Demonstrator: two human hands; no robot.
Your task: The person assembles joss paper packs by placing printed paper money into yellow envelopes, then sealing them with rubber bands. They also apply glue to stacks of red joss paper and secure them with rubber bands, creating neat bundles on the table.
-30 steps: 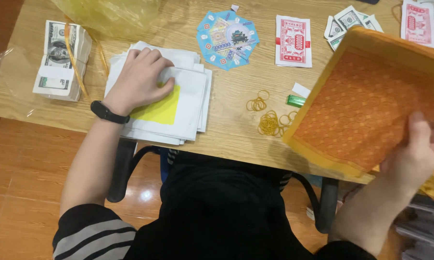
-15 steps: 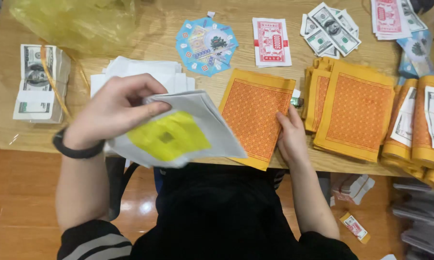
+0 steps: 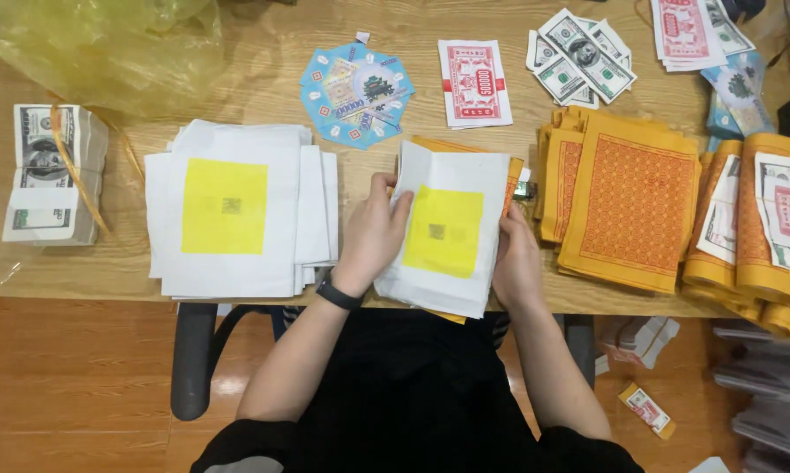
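My left hand (image 3: pixel 373 232) grips the left edge of a small sheaf of white sheets with a yellow square (image 3: pixel 445 229). The sheaf lies on an orange patterned sheet (image 3: pixel 465 149) at the table's front edge. My right hand (image 3: pixel 516 263) holds the sheaf's right edge, fingers curled under it. A black band is on my left wrist. To the left lies a larger stack of the same white sheets with a yellow square (image 3: pixel 233 210).
A banded bundle of banknote-style paper (image 3: pixel 49 175) sits far left, a yellow plastic bag (image 3: pixel 97 44) behind it. Orange patterned sheets (image 3: pixel 627 201) are piled right, folded packets (image 3: pixel 750 228) beyond. A round blue paper fan (image 3: pixel 356 95), a red card (image 3: pixel 474 83) and loose notes (image 3: pixel 579 57) lie at the back.
My left hand carried the white sheets from the air to the right and laid them on the orange sheet. My right hand shifted onto their right edge.
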